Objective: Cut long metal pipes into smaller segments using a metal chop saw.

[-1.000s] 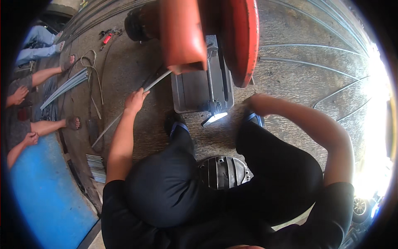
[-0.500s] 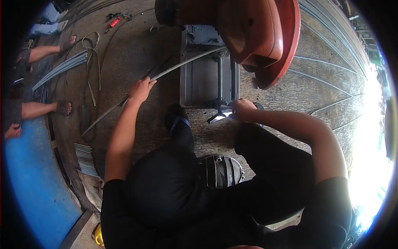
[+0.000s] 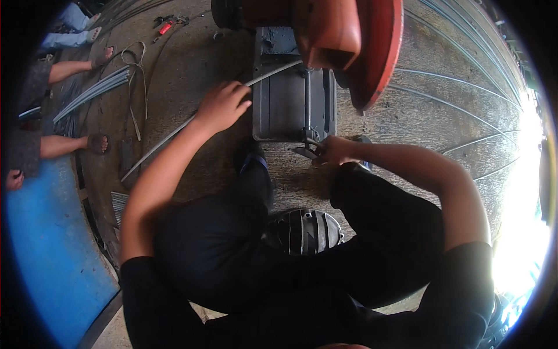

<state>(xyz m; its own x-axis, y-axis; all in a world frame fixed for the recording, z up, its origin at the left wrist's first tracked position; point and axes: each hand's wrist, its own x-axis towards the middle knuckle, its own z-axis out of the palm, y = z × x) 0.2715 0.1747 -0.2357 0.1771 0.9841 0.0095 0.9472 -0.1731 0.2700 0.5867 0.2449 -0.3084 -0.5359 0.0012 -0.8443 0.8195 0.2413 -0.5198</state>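
Observation:
A thin metal rod (image 3: 160,143) runs slantwise from the floor at left to a chop saw with a red guard (image 3: 381,64). My left hand (image 3: 224,107) is above the rod near the saw base, its thumb and fingers apart; part of the rod is hidden beneath it. My right hand (image 3: 337,151) is closed around the handle (image 3: 309,150) at the near end of the saw's vise screw (image 3: 308,107). That screw lies along the dark metal base (image 3: 279,125). The rod's far end is hidden by the saw's red body (image 3: 331,35).
A ribbed metal cover (image 3: 308,230) lies between my legs. Bundled rods (image 3: 96,96) and a looped strap (image 3: 139,75) are at left, near another person's feet (image 3: 97,143). Red-handled pliers (image 3: 166,27) lie at the far left. Long rods (image 3: 459,83) stretch across the right side.
My left hand has let go of the rod and moved up and right, closer to the saw. The vise handle has turned in my right hand. The rod keeps its place.

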